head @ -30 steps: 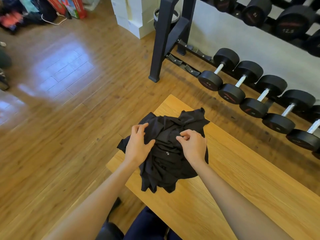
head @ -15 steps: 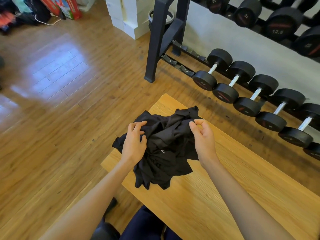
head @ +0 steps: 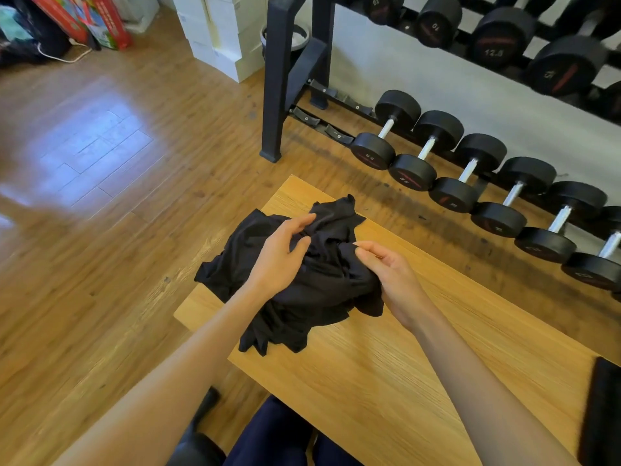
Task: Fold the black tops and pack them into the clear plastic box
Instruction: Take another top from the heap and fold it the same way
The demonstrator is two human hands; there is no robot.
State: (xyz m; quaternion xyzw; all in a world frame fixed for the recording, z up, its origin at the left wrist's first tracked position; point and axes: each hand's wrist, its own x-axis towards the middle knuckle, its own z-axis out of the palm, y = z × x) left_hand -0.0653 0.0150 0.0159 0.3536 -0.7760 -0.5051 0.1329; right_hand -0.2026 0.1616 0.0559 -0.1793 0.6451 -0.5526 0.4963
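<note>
A crumpled heap of black tops (head: 312, 290) lies on the left end of the wooden table (head: 386, 381). My left hand (head: 280, 257) rests on top of the heap, and its fingers and thumb close around a fold near the heap's far side. At the heap's right edge, my right hand (head: 389, 272) has thumb and fingertips pinched together on the fabric. The clear plastic box is not in view.
A rack of black dumbbells (head: 463, 169) runs along the wall behind the table. A flat black object (head: 605, 415) lies at the table's right edge. White boxes (head: 218, 31) stand at the back, with wooden floor (head: 100, 196) to the left. My knees are under the table's near edge.
My left hand slid from the heap's left side across its top toward the far side. My right hand dropped from the heap's upper right edge to its right side and pinched the cloth.
</note>
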